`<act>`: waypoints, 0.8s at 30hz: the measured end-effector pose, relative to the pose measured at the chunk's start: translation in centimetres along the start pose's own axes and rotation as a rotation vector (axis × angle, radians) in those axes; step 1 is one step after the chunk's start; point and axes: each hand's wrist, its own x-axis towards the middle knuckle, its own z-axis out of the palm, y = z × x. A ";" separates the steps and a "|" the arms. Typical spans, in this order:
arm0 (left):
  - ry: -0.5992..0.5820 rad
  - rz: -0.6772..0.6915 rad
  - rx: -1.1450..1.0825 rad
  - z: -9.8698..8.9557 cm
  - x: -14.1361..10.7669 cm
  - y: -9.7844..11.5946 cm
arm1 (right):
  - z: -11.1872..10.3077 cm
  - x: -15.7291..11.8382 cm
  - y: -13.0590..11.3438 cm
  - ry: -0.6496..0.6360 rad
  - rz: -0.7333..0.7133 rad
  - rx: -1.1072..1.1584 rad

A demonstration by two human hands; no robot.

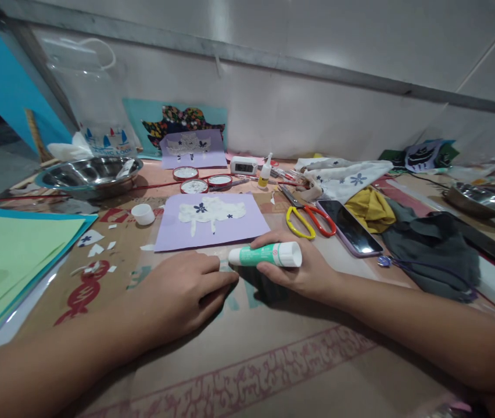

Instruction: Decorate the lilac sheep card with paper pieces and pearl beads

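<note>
My right hand [304,267] is wrapped round a green and white glue stick [260,254], held on its side just above the cardboard. My left hand [190,290] is palm down with curled fingers, close to the left end of the glue stick. Whatever its fingertips hold, if anything, is hidden. Beyond both hands lies a purple sheet [247,226], bearing a white cloth cut-out [212,209] with dark flowers. A small white cap [143,214] stands left of the sheet. White scraps [95,250] lie on the cardboard near my left hand.
Scissors [311,220] with yellow and red handles and a phone [350,226] lie right of the purple sheet. A steel bowl [93,177] stands at the back left, above green paper sheets [16,255]. Behind are a small glue bottle [265,172] and flowered white cloth [347,180].
</note>
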 end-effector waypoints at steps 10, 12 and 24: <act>-0.079 -0.404 -0.103 -0.5 0.6 -0.4 | 0.0 -0.1 0.2 -0.012 -0.037 0.062; -0.121 -0.379 -0.113 -0.5 0.8 -0.5 | -0.1 -0.2 0.2 -0.023 -0.038 0.097; -0.073 -0.404 -0.208 -0.5 0.9 -0.8 | -0.1 0.2 1.8 0.143 0.202 0.720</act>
